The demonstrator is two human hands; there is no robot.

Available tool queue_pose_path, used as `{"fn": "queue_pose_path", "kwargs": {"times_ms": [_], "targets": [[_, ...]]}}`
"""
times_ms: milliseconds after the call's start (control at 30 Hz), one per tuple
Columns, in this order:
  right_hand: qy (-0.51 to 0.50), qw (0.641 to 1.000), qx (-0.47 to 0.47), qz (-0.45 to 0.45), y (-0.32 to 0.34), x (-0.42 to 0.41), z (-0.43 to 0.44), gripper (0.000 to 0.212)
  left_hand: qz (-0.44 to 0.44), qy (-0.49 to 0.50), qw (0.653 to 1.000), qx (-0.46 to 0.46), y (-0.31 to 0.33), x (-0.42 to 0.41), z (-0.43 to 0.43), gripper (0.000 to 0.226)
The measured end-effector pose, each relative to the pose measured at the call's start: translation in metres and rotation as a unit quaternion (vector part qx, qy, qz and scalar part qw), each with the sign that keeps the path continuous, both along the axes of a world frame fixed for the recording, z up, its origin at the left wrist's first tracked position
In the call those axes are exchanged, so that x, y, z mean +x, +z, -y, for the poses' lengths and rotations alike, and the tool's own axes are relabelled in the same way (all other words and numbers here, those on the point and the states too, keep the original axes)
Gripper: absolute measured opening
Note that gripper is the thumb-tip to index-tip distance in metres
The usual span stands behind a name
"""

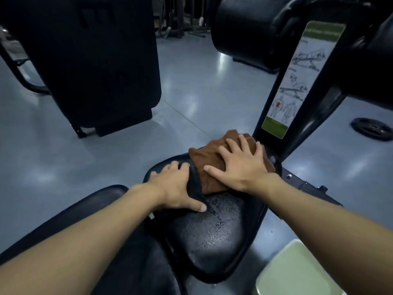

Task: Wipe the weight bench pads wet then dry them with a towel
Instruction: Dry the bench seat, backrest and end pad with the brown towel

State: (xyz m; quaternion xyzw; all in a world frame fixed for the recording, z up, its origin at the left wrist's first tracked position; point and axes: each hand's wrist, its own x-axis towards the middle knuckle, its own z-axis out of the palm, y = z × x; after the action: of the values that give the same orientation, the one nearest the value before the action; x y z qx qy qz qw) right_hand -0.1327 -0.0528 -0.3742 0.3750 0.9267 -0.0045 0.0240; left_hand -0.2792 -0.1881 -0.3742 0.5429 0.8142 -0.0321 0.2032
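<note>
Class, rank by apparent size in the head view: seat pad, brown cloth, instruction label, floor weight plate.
1. seat pad
2. brown cloth and instruction label: they look alike, so unranked; the right hand covers part of the cloth
3. weight plate, farther off and cut by the frame edge

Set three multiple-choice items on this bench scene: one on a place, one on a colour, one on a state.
1. Where does the towel lie?
A. on the floor
B. on the far end of the seat pad
C. on a weight plate

2. What colour is the towel?
A. white
B. brown
C. green

3. How is the right hand set?
A. flat on the towel, fingers spread
B. curled into a fist
C. lifted off the bench

Answers: 1 B, the towel rests on the pad's far end; 2 B, its cloth is brown; 3 A, the fingers lie straight and spread on the towel.
</note>
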Motion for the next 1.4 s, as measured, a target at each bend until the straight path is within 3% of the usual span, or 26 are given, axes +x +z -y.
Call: {"fn": "queue_pose_path", "kwargs": {"times_ms": [167, 233, 333, 433, 533, 633, 700, 867, 1133, 1400], "targets": [[0.021, 0.997, 0.069, -0.019, -0.007, -0.019, -0.007, 0.067, -0.012, -0.014, 0.999, 0.044, -0.009, -0.004, 0.004, 0.115], [0.050, 0.996, 0.067, -0.025, -0.010, -0.015, -0.008, 0.064, -0.002, -0.017, 0.999, 0.044, -0.010, -0.006, 0.004, 0.115], [0.050, 0.998, 0.028, -0.018, -0.007, -0.003, -0.002, 0.081, 0.029, -0.017, 0.997, 0.075, -0.008, -0.006, 0.005, 0.107], [0.021, 0.998, 0.038, -0.055, -0.006, 0.027, 0.005, 0.069, 0.043, -0.020, 0.993, 0.111, -0.005, 0.004, 0.013, 0.091], [-0.035, 0.993, 0.068, -0.086, -0.011, 0.058, 0.011, 0.058, 0.014, -0.039, 0.993, 0.112, -0.006, 0.013, 0.016, 0.107], [-0.047, 0.996, 0.039, -0.063, -0.015, 0.058, 0.017, 0.076, 0.014, -0.037, 0.995, 0.095, -0.010, 0.014, 0.015, 0.122], [-0.041, 0.997, 0.023, -0.062, -0.018, 0.053, 0.017, 0.084, 0.015, -0.039, 0.993, 0.109, -0.012, 0.011, 0.015, 0.119], [-0.024, 0.996, 0.056, -0.068, -0.015, 0.036, -0.003, 0.072, 0.069, -0.028, 0.989, 0.124, -0.019, 0.000, 0.026, 0.106], [-0.019, 0.999, 0.023, -0.037, 0.008, -0.021, -0.046, 0.056, 0.066, -0.002, 0.988, 0.140, -0.028, 0.000, 0.026, 0.101], [0.031, 0.998, 0.032, -0.041, 0.000, 0.008, -0.031, 0.064, 0.067, 0.022, 0.984, 0.166, -0.030, 0.007, 0.038, 0.108]]}}
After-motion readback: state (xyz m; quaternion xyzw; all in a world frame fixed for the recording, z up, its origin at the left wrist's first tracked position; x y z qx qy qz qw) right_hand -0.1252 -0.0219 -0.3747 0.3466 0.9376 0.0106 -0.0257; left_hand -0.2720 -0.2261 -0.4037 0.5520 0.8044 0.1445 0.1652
